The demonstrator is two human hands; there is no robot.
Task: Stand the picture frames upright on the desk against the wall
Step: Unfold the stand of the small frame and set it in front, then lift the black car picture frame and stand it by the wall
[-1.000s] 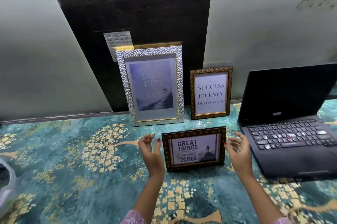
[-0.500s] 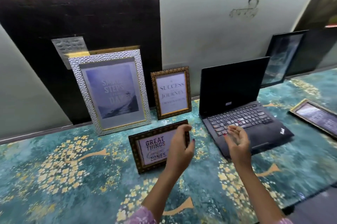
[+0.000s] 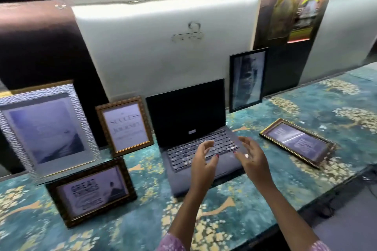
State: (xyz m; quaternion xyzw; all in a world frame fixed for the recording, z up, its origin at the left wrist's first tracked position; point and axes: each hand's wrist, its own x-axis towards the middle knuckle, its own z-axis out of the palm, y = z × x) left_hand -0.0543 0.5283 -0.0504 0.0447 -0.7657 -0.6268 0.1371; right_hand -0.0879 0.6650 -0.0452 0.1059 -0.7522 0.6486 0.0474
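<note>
One gold-edged picture frame (image 3: 296, 142) lies flat on the desk (image 3: 326, 107) at the right of the picture, face up, well apart from the wall (image 3: 163, 46). The other frames stand. At far left a large silver frame (image 3: 46, 130) leans back against the dark panel, and just in front of it a small dark landscape frame (image 3: 90, 191) stands by itself on the desk. To their right a gold portrait frame (image 3: 124, 126) leans on the wall, and in the upper right a tall black frame (image 3: 247, 79) leans there too.

Both hands hover in the lower middle, over the near edge of an open black laptop (image 3: 191, 128) that sits between the gold portrait frame and the flat one. The left hand (image 3: 203, 164) is half open, fingers curled loosely, gripping nothing. The right hand (image 3: 253, 158) is spread wider, fingers fanned, also empty. They sit near each other, palms roughly facing, not touching. Pinkish sleeves (image 3: 171, 243) show at the bottom edge. The desk carries a teal cover with a pale yellow flower pattern. The whole view is smeared, so the print in the frames is hard to read.
</note>
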